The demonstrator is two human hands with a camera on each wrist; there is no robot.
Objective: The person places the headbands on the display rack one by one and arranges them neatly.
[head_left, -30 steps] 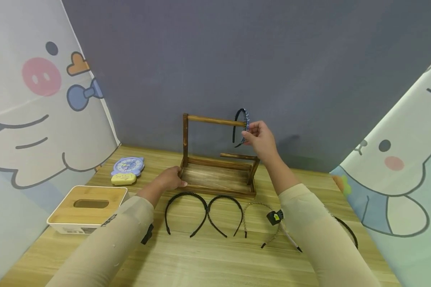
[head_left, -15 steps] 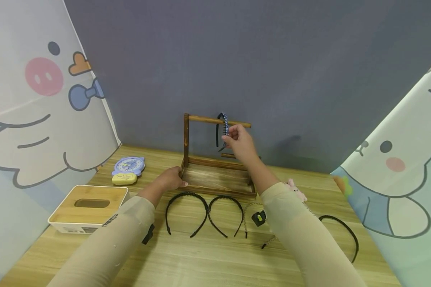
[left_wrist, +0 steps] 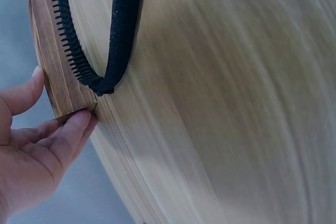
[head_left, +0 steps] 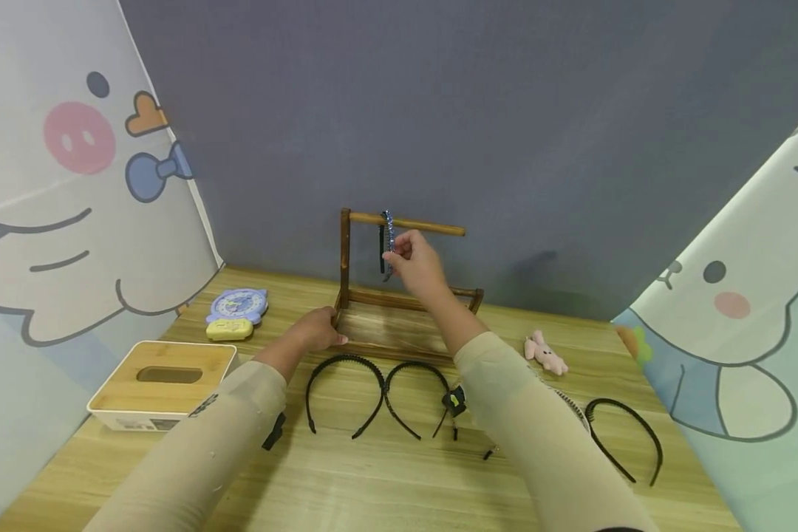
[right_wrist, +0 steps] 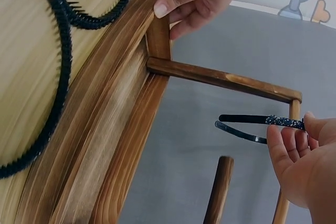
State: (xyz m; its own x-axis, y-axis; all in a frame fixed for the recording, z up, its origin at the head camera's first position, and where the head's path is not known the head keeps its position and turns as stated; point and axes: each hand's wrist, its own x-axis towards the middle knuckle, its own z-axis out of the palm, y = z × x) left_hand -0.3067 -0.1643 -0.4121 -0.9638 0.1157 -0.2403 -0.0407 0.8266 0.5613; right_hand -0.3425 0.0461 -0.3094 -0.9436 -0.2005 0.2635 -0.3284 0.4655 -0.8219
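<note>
Nearby, loose bands: the left black band [head_left: 346, 358] and middle black band [head_left: 417, 364] touch side by side, ends towards the front edge of the worktop [head_left: 352, 488]; the right black band [head_left: 613, 401] lies near its right edge. They are probably spread flat so each can be reached singly.
Bow [head_left: 454, 401]: black, beside the right sleeve [head_left: 539, 421], which covers much around it.
Tissue box [head_left: 166, 377]: by the left edge, perhaps to leave the middle free.
Plush [head_left: 545, 353]: pink, lying towards the right edge.
Left hand [head_left: 319, 330]: thumb and curled fingers pinch the front left corner of the rack [head_left: 386, 325], likely to steady it.
Clock [head_left: 238, 304]: towards the back left corner, a yellow case [head_left: 229, 329] just before it.
Rack: brown wood, near the back edge; its top bar [head_left: 432, 226] juts from the left post [head_left: 345, 255] to a free end.
Right hand [head_left: 420, 262]: fingers pinch one leg of the sequined band [head_left: 390, 223], presumably so the arch is free to straddle the bar.
Sequined band: at the bar, near the post, arch up; whether the bar bears its weight I cannot tell. Slim and black, toothed inside, blue-silver glitter outside.
</note>
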